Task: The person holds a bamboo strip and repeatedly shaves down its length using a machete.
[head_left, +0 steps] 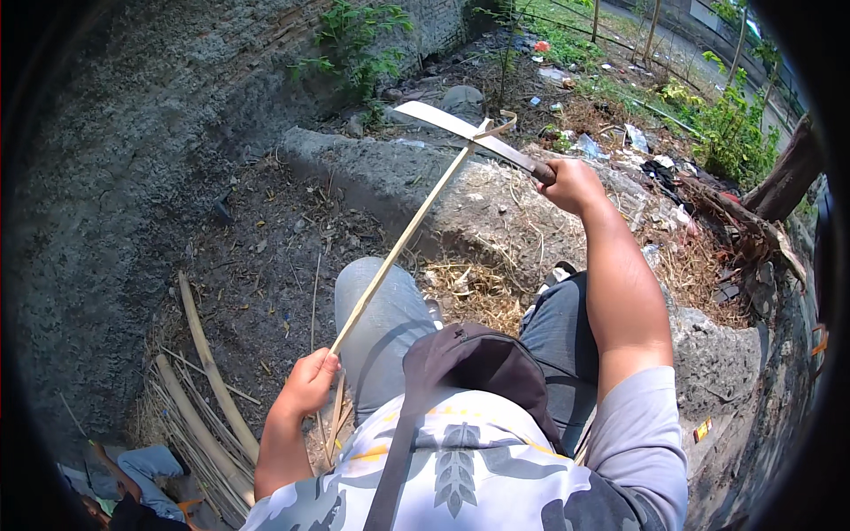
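One metal knife (438, 119), slender woody strip (405, 243)

No lettering, label, number or sign can be read.
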{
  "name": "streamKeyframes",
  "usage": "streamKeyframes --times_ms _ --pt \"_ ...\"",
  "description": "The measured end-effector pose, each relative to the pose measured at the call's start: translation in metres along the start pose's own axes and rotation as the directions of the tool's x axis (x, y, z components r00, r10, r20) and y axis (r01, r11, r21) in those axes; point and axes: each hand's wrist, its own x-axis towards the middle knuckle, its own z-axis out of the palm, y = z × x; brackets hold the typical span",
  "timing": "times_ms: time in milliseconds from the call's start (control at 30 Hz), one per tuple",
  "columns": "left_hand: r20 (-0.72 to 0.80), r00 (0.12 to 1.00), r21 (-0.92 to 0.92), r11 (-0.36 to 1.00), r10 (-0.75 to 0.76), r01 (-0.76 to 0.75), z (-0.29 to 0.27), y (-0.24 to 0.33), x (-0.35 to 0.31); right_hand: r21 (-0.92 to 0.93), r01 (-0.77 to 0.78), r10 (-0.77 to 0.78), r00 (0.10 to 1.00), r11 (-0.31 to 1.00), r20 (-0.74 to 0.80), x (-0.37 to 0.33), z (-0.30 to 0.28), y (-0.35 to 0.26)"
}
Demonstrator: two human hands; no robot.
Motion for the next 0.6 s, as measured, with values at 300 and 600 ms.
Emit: streamKeyframes --times_ms 300,600 --pt "0.052 0.994 -0.184 0.978 -0.094 0.102 0.006 -0.018 0.000 0.103 0.027 -0.039 0.992 0.994 0.118 0.001 0.000 -0.020" --pt "-0.034 0.999 -0.234 0.972 -0.033 0.025 0.001 -0.031 -0.008 0.350 0.162 -0.169 0.985 0.922 -0.011 -0.002 0.015 -0.042"
